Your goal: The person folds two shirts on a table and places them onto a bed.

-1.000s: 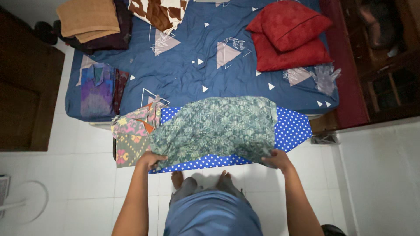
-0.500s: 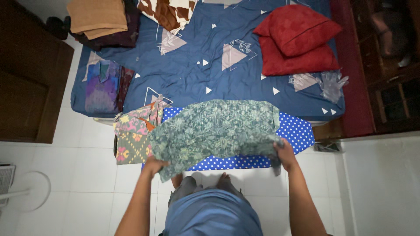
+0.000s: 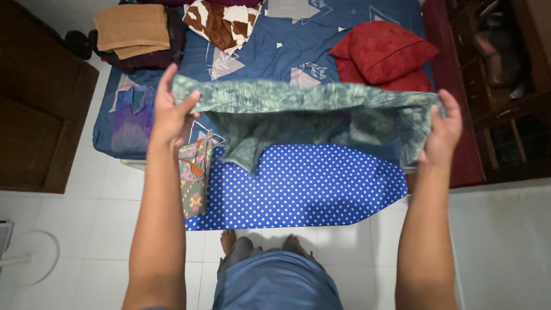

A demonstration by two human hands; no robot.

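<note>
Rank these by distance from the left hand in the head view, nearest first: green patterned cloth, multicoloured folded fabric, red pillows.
1. Green patterned cloth: gripped in the left hand.
2. Multicoloured folded fabric: just below that hand, at the ironing board's left edge.
3. Red pillows: far across, on the bed's right side.

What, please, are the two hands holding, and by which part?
A green patterned cloth garment, stretched out above the blue dotted board: left hand and right hand each grip an end of its upper edge.

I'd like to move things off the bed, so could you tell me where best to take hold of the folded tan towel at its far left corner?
Grip the folded tan towel along its near long edge, coming from the left side of the bed: it lies flat atop a dark pile, that edge overhanging slightly.
</note>
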